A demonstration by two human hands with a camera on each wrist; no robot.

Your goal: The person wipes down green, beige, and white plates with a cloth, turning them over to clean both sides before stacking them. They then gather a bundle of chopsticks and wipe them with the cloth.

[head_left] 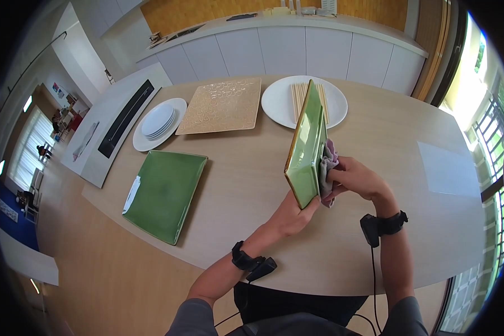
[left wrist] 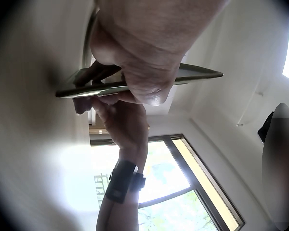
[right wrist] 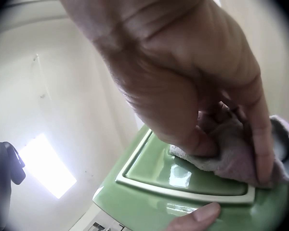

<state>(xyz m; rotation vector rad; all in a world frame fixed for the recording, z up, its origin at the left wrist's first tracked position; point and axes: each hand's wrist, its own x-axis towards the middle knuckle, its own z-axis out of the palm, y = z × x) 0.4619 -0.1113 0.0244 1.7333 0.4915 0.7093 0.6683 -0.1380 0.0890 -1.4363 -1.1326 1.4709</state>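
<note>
Item: your left hand, right of centre in the frame, clamped on the lower edge of the held green plate, thumb along its underside.

Item: your right hand, just beside the left, fingers and thumb pinching a bunched pink-and-grey cloth against that same underside.

Held green plate: square-cornered, glazed, steeply tilted on its edge above the bench, right of centre; a raised pale foot ring shows on the underside in your right wrist view.

Your wrists: one black strap on the left, one black strap on the right, each with a small device and a cable.

Beyond the held piece, upper centre: one large white plate, bearing a row of pale wooden sticks, partly hidden from you by the green plate.

Left of that: one tan square plate, embossed with a ring-like pattern, lying flat.

Farther left: one white oval plate, with a stack of small white dishes on it.

Left of centre, nearer you: a second green plate, lying flat, glare at its left edge.

Right side: one translucent sheet, flat on the bench.

Top of the frame: white cabinets.
</note>
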